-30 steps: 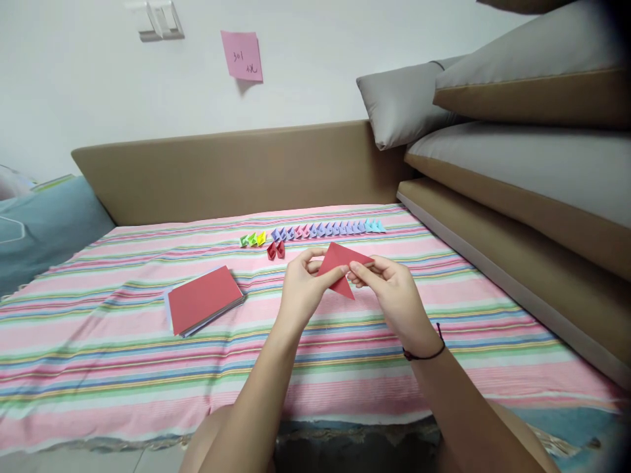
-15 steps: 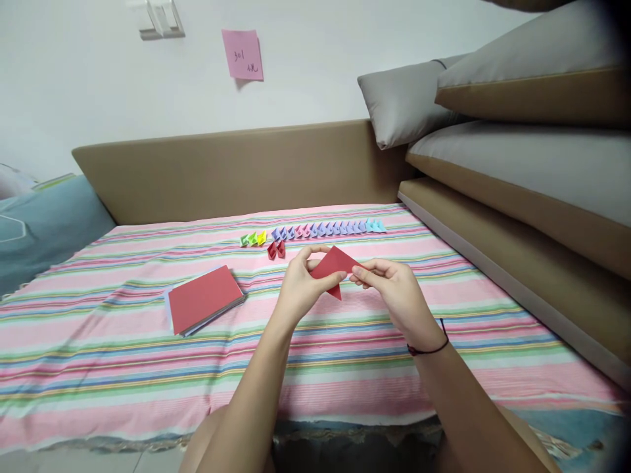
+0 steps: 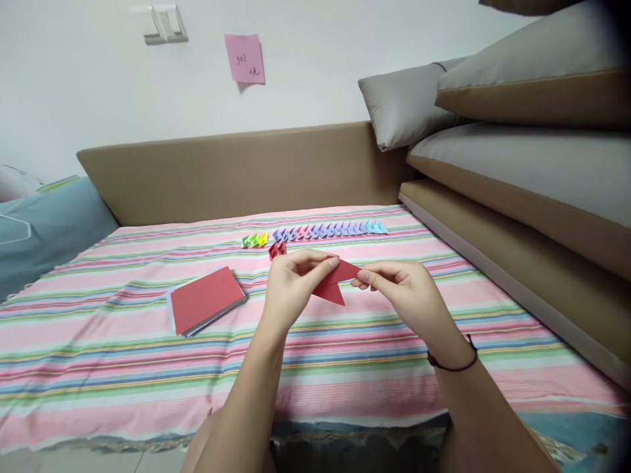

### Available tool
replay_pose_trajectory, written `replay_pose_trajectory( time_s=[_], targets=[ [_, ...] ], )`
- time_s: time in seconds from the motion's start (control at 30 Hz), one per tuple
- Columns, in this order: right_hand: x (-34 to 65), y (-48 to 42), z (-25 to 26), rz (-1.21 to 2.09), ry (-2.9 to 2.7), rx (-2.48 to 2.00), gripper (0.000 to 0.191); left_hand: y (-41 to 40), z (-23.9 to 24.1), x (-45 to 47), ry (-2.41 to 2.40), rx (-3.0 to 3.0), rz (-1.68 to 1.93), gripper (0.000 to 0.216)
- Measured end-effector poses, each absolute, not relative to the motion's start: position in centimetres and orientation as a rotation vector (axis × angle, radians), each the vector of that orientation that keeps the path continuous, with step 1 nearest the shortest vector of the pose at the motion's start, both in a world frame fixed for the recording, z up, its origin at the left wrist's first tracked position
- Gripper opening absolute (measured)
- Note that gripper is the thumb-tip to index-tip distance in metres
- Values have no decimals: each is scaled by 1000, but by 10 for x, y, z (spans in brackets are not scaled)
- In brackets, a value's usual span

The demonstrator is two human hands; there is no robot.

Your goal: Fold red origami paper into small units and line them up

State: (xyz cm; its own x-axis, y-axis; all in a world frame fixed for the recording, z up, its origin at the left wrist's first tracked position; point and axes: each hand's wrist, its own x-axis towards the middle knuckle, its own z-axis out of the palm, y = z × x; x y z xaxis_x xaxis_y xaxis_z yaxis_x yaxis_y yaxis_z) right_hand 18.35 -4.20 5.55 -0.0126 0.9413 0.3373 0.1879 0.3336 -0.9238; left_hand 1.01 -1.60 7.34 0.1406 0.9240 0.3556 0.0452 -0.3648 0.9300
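Head view, looking down at a bed with a striped cloth [image 3: 123, 355] in pink, green and blue.

In the middle, up above the cloth, a red paper [image 3: 335, 281] folded into a pointy shape. Held from both sides. On its left end, the left hand [image 3: 288, 286], thumb and fingers pinched tight on the paper. On its right end, the right hand [image 3: 409, 295], fingertips pinched on the thin tip. Both hands close together, with only the paper between them. Around the right wrist, a thin black band [image 3: 451, 363].

To the left of the hands, flat on the cloth, a stack of paper [image 3: 204, 301] with a red sheet on top.

Farther away, a long row of little folded pieces [image 3: 315, 231], green and yellow at the left, then purple and pink, then light blue at the right. Just in front of that row, near the left hand, two little red pieces [image 3: 277, 249].

On the right, big grey and brown cushions [image 3: 517, 157] piled up, with a grey pillow [image 3: 404, 98] at the far end. On the far left, a blue pillow [image 3: 44, 223]. High on the white wall, a pink note [image 3: 244, 58] with writing too small to read, and a light switch [image 3: 165, 23] to its left.
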Motion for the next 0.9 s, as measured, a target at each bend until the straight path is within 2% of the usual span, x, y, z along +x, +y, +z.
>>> replay_pose_trajectory(
  time_s=[0.17, 0.53, 0.9],
  targets=[
    [186, -49, 64, 811, -1477, -1109, 17, -21, 78, 11, 939, 1582, 1338, 22],
    [175, -50, 61, 1189, -1149, -985, 26, -27, 85, 12, 948, 1551, 1298, 21],
    [174, -52, 63, 1215, -1147, -932, 24, -33, 88, 11, 994, 1511, 1277, 15]
  ],
)
